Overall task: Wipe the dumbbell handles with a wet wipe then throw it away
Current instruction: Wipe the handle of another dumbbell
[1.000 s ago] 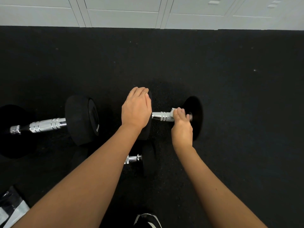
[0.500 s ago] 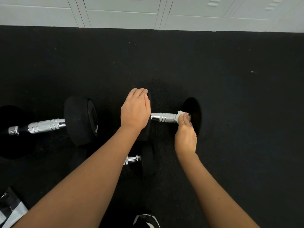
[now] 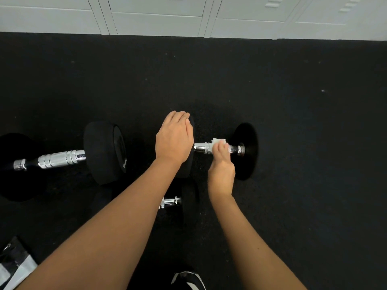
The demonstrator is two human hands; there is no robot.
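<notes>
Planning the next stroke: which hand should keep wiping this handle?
Right. The right hand already presses the wet wipe on the handle; the left hand steadies the weight.

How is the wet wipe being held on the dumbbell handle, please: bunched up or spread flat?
Bunched up: the wet wipe shows as a small crumpled wad, pressed by the right hand onto the chrome handle.

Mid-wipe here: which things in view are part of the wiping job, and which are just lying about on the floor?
In the job:
- wet wipe, pinched in the right hand
- dumbbell handle being wiped
- left hand, steadying its weight head
- left dumbbell and near dumbbell, handles also to wipe

Lying about:
- black-and-white packet
- shoe
- white lockers
</notes>
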